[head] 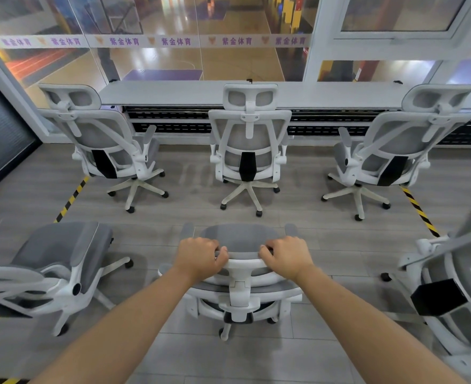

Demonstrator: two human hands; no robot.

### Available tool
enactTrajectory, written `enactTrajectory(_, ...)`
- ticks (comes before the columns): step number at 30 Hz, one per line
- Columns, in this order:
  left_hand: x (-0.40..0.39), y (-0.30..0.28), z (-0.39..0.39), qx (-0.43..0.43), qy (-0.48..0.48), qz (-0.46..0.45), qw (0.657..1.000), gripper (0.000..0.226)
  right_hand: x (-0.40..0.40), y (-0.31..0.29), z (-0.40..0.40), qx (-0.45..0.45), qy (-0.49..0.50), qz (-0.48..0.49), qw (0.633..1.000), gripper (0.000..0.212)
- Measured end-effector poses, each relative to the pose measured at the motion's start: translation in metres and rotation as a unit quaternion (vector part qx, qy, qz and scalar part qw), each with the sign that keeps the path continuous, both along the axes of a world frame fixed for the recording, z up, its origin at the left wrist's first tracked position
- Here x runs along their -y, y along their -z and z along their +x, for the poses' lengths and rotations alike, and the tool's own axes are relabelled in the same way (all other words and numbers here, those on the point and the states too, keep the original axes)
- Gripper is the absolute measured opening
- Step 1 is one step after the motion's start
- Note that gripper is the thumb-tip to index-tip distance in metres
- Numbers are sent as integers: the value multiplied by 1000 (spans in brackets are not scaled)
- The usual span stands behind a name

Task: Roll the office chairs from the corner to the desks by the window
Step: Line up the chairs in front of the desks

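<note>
A white-framed office chair with grey mesh stands right in front of me, its back toward me. My left hand grips the left end of its headrest and my right hand grips the right end. Three matching chairs stand at the long white desk under the window: one on the left, one in the middle and one on the right, all facing the desk.
Another grey chair stands close on my left, and one more close on my right. Yellow-black floor tape runs on the left and on the right. Bare grey floor lies between my chair and the row.
</note>
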State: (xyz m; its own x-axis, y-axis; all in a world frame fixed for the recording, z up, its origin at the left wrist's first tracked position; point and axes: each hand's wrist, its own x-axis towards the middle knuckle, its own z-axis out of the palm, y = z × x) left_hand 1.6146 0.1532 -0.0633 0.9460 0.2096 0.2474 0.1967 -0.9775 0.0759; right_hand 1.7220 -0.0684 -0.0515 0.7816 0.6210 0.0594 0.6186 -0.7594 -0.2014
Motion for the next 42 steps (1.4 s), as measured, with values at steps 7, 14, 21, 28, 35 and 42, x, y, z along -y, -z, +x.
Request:
enactTrajectory(7, -5, -3, -2, -3, 9, -3, 1000, 46, -3, -3, -4, -9, 3, -8, 1000, 45)
enactTrajectory(14, -5, 0, -2, -10, 2, -8, 1000, 47, -4, 0, -4, -11, 16, -13, 1000, 47)
enactTrajectory(21, -7, -2, -3, -25, 10, -7, 1000, 48, -3, -4, -5, -25, 7, -12, 1000, 44)
enactTrajectory(28, 0, -15, -6, -57, 23, -8, 998, 53, 4, -17, -12, -103, 0, 6, 995, 46)
enactTrajectory(35, 54, -43, 22, -157, 127, -54, 978, 42, 60, -35, -14, -151, 89, 37, 984, 38)
enactTrajectory(42, 154, -52, 78, -172, 210, -7, 962, 35, 167, -42, -7, -115, 176, 25, 977, 33)
